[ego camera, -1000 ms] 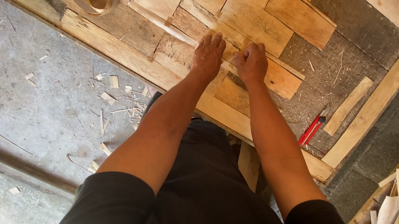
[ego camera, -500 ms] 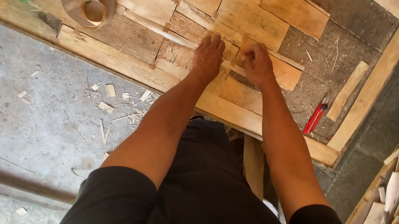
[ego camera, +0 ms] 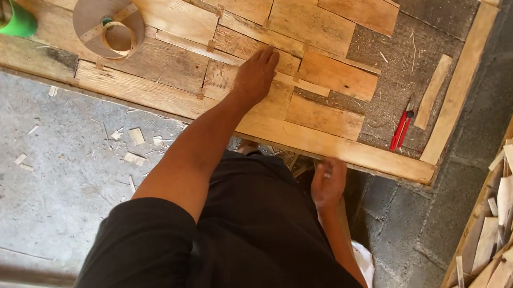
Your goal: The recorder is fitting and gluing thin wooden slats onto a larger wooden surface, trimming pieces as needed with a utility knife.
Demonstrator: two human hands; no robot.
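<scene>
- Firmly press flat left hand (ego camera: 255, 76), fingers spread, holding nothing, on slat (ego camera: 251, 96).
- Keep right hand (ego camera: 328, 183), loosely curled, seemingly empty, below frame (ego camera: 334, 148).

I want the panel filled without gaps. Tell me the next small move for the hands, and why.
Probably bring the right hand, now low by the frame's near edge, up with another wood piece from the crate at right. The left hand lies flat on the laid wooden slats, while the dark backing at the right end shows bare. Whether the right hand's fingers hold anything cannot be seen.
</scene>
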